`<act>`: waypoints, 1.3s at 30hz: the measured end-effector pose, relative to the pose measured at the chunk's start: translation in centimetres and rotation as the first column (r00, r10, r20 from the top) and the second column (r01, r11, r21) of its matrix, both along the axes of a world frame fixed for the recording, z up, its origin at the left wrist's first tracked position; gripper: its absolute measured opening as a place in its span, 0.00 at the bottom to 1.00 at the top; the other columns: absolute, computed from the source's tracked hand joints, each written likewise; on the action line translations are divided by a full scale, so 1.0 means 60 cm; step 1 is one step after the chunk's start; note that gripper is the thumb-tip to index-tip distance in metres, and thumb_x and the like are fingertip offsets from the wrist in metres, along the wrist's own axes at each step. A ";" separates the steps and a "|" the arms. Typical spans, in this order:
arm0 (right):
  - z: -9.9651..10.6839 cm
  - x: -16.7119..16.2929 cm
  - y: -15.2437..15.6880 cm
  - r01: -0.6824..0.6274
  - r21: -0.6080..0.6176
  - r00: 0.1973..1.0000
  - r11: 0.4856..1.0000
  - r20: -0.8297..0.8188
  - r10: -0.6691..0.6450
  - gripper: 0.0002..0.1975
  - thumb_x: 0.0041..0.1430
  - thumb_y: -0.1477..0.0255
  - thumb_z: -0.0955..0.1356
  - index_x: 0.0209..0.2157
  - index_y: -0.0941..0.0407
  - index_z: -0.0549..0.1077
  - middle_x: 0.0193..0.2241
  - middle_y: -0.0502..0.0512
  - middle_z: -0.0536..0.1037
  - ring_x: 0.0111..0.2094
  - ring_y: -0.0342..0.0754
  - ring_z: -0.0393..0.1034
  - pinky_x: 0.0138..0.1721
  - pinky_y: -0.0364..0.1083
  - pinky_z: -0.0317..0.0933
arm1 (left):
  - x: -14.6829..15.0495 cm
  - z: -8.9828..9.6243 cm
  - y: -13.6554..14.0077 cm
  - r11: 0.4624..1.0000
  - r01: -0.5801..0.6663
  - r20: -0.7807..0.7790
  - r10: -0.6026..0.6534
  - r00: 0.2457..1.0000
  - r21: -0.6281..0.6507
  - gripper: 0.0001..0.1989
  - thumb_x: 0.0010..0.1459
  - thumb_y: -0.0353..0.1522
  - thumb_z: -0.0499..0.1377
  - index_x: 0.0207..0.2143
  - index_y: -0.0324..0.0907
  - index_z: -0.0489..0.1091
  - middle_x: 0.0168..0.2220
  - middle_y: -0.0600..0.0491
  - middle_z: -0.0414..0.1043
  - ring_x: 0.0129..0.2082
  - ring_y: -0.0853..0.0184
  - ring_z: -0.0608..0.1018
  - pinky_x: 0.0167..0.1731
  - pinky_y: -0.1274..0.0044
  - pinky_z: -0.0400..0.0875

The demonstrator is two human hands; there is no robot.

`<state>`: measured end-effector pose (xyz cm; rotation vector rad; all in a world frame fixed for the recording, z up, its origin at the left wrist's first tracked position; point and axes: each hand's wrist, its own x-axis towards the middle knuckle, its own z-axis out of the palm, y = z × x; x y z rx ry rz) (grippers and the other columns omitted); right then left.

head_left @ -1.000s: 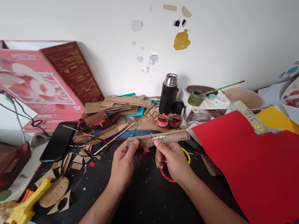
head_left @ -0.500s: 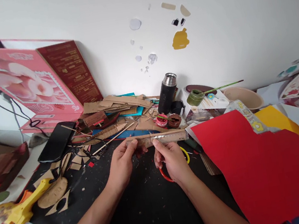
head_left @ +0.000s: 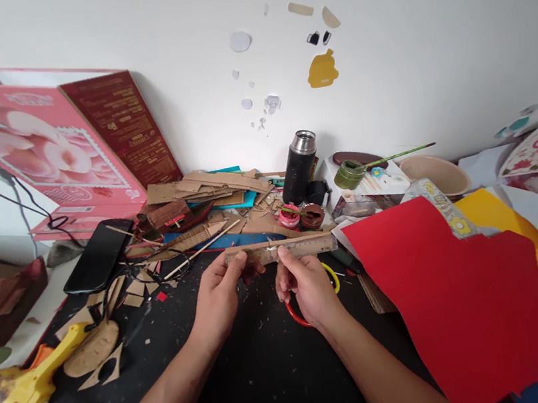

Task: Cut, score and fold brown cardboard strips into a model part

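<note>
A clear ruler (head_left: 306, 245) lies along a strip of brown cardboard (head_left: 250, 248), both held level above the black table. My left hand (head_left: 216, 290) pinches the left part, thumb on top and fingers underneath. Near the middle, my right hand (head_left: 309, 286) grips the same pair, its thumb pressed on the ruler and its fingers curled below. Ring handles, one red (head_left: 296, 315) and one yellow (head_left: 332, 277), show beside and behind the right hand, probably of scissors; the blades are hidden. Whether that hand touches them I cannot tell.
A yellow glue gun (head_left: 43, 380), a phone (head_left: 98, 255) and cardboard scraps (head_left: 135, 289) lie left. Behind stand a black flask (head_left: 299, 170) and paint jars (head_left: 312, 215). Red paper (head_left: 455, 295) covers the right side. A pink box (head_left: 52, 139) stands at the back left.
My right thumb has slid slightly to the right along the ruler. Both hands still hold the ruler and cardboard strip; the whole view has shifted a little.
</note>
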<state>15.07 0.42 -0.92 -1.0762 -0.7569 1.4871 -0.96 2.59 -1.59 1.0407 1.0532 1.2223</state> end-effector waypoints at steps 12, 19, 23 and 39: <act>-0.001 0.002 0.001 0.003 -0.019 1.000 1.000 -0.011 -0.004 0.36 0.51 0.40 0.78 0.12 0.55 0.68 0.11 0.49 0.64 0.13 0.41 0.62 0.17 0.41 0.50 | -0.001 -0.001 0.002 1.000 -0.007 -0.002 0.007 1.000 -0.012 0.21 0.60 0.51 0.70 0.37 0.41 0.82 0.31 0.51 0.81 0.31 0.63 0.77 0.33 0.74 0.70; -0.006 0.003 0.001 -0.003 -0.017 1.000 1.000 0.003 0.003 0.36 0.55 0.40 0.76 0.13 0.54 0.67 0.11 0.49 0.65 0.14 0.42 0.62 0.17 0.42 0.51 | 0.001 0.005 0.002 1.000 -0.004 -0.017 0.004 1.000 -0.009 0.21 0.59 0.51 0.70 0.36 0.41 0.81 0.30 0.50 0.81 0.31 0.62 0.77 0.33 0.74 0.70; -0.006 0.003 0.001 -0.001 -0.020 1.000 1.000 0.003 0.001 0.36 0.54 0.40 0.76 0.13 0.55 0.68 0.11 0.49 0.66 0.14 0.42 0.62 0.17 0.41 0.52 | 0.001 0.007 0.001 1.000 0.008 -0.011 -0.008 1.000 -0.004 0.20 0.60 0.50 0.70 0.36 0.41 0.82 0.30 0.50 0.81 0.30 0.63 0.76 0.33 0.74 0.70; -0.003 0.004 0.000 -0.020 -0.010 0.999 1.000 0.033 0.021 0.36 0.57 0.40 0.75 0.14 0.55 0.69 0.11 0.50 0.66 0.14 0.42 0.63 0.17 0.41 0.52 | 0.002 0.011 -0.001 0.999 -0.032 -0.054 0.034 0.998 0.041 0.17 0.61 0.48 0.69 0.33 0.43 0.80 0.32 0.51 0.81 0.30 0.63 0.75 0.35 0.73 0.70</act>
